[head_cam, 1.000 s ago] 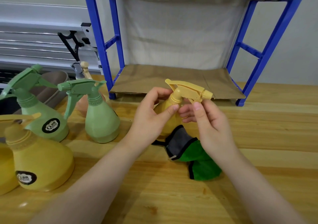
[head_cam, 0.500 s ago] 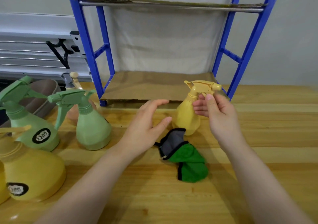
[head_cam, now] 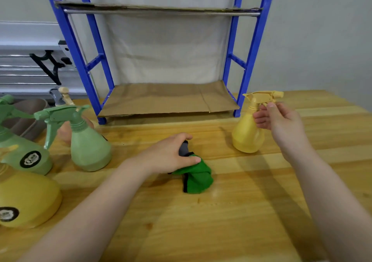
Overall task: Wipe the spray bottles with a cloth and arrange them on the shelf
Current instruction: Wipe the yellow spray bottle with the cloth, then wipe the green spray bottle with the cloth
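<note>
Yellow plastic bottle (head_cam: 248,137), likely light and slick; my right hand (head_cam: 281,121) pinches its neck; my left hand (head_cam: 169,155) grips the soft cloth (head_cam: 198,178).

Bright, even, diffuse light with no harsh glare. Soft shadows of both forearms fall on the wooden counter (head_cam: 241,211), stretching toward 12 o'clock. Wide-angle distortion bows the blue shelf (head_cam: 251,60) posts outward and stretches things at 9 o'clock. The picture is slightly soft overall.
</note>
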{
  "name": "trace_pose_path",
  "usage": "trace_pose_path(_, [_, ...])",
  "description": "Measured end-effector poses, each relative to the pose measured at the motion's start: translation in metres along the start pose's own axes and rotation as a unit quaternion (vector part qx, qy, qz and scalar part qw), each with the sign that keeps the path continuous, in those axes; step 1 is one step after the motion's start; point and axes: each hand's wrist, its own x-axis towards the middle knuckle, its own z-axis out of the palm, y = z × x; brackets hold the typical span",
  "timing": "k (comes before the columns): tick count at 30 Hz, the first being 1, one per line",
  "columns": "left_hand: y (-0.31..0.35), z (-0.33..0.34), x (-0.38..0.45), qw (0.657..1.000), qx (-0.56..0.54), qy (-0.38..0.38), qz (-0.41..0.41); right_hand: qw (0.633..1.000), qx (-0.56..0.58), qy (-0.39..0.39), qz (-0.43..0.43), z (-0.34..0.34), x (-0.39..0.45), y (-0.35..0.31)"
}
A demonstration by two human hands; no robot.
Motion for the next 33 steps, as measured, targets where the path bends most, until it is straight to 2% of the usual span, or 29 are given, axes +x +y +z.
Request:
trace_pose_path(11, [0.008, 0.001, -0.014, 0.998, 0.008, 0.016, -0.067, 0.998, -0.064, 0.01, -0.001, -0.023, 0.004, 0.005])
trace_pose_path(16, [0.009, 0.004, -0.023, 0.997, 0.006, 0.02, -0.079, 0.988, -0.156, -0.002, -0.022, -0.035, 0.0, 0.004])
trace_pose_path(19, [0.008, 0.003, -0.029, 0.996, 0.003, 0.038, -0.085, 0.977, -0.191, 0.06, -0.078, -0.043, -0.011, -0.002])
trace_pose_path(21, [0.006, 0.005, -0.033, 0.995, -0.002, 0.056, -0.084, 0.96, -0.183, 0.134, -0.162, -0.043, -0.03, -0.008])
trace_pose_path(23, [0.002, 0.007, -0.039, 0.994, -0.004, 0.079, -0.081, 0.945, -0.165, 0.162, -0.232, -0.035, -0.052, -0.013])
trace_pose_path(25, [-0.003, 0.007, -0.046, 0.992, -0.003, 0.1, -0.078, 0.946, -0.151, 0.103, -0.267, -0.017, -0.075, -0.015])
trace_pose_path(27, [-0.006, 0.006, -0.055, 0.99, -0.008, 0.122, -0.074, 0.948, -0.164, -0.007, -0.273, 0.005, -0.094, -0.012])
trace_pose_path(30, [-0.013, 0.006, -0.07, 0.983, -0.021, 0.17, -0.073, 0.925, -0.241, -0.169, -0.24, 0.04, -0.115, 0.003])
trace_pose_path(33, [-0.022, 0.004, -0.088, 0.968, -0.041, 0.24, -0.063, 0.899, -0.293, -0.259, -0.196, 0.068, -0.129, 0.011])
